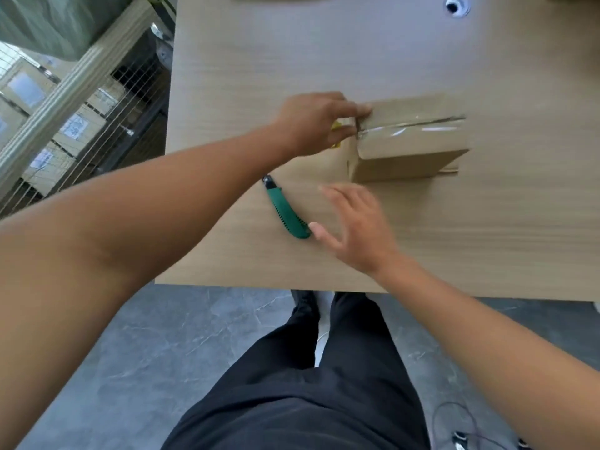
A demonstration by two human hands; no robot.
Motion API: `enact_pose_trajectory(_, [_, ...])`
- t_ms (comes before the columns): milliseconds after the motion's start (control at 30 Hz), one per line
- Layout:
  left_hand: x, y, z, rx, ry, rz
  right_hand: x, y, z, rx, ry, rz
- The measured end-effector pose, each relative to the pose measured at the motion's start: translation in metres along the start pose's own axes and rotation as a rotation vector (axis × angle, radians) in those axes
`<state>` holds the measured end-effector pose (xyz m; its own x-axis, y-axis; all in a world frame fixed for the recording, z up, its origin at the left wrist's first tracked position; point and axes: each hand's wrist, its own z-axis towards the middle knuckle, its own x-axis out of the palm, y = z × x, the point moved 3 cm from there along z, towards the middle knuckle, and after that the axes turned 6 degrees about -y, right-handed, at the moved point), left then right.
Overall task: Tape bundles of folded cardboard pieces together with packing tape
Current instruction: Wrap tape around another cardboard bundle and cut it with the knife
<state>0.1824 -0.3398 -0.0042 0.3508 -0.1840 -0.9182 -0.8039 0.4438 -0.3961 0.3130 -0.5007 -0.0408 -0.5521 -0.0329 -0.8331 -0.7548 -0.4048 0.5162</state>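
A bundle of folded cardboard (412,147) lies on the wooden table (259,60), with a shiny strip of clear tape across its top. My left hand (315,121) is at the bundle's left end, its fingers on the top edge where the tape ends. A tape roll with a yellow core (336,126) shows only as slivers behind that hand. My right hand (354,228) hovers with spread fingers over the table, just right of a green utility knife (285,212); its thumb tip is close to the knife's rear end.
The table's near edge runs just in front of my legs. A wire-mesh rack (81,118) with boxes stands off the table's left side. A round cable hole (456,6) sits at the far right of the table. More cardboard peeks in at the top edge.
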Motion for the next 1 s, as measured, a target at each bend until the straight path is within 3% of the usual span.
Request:
enact_pose_trajectory(67, [-0.001,0.001,0.005,0.020,0.012,0.037,0.038,0.020,-0.004,0.196,0.170,0.057])
enact_pose_trajectory(133, [-0.004,0.001,0.006,0.027,0.013,0.068,0.065,0.033,0.000,0.274,0.216,-0.048])
enact_pose_trajectory(233, [-0.005,-0.004,0.003,0.029,0.018,0.092,0.084,0.044,0.002,0.286,0.223,-0.210])
enact_pose_trajectory(333, [-0.006,-0.006,0.003,0.033,0.022,0.092,0.086,0.043,0.002,0.222,0.208,-0.218])
enact_pose_trajectory(400, [-0.006,-0.006,0.004,0.029,0.024,0.092,0.076,0.033,-0.001,0.252,0.253,-0.148])
enact_pose_trajectory(500, [-0.003,-0.004,0.006,0.018,0.021,0.084,0.040,0.006,-0.024,0.448,0.282,0.148])
enact_pose_trajectory(600, [0.002,-0.004,0.005,0.008,0.016,0.062,-0.027,-0.014,-0.063,0.601,0.053,0.324])
enact_pose_trajectory(700, [0.006,-0.005,-0.001,-0.004,-0.001,0.005,-0.082,-0.017,-0.048,0.560,-0.306,0.242])
enact_pose_trajectory(767, [0.007,-0.010,-0.004,-0.022,-0.026,-0.036,-0.096,-0.017,-0.004,0.511,-0.394,0.194])
enact_pose_trajectory(867, [0.008,-0.014,-0.010,-0.107,-0.061,-0.083,-0.090,-0.014,0.053,0.578,-0.240,0.186])
enact_pose_trajectory(1000, [0.016,-0.005,-0.022,-0.297,-0.048,-0.253,-0.074,-0.013,0.059,0.639,0.019,-0.025])
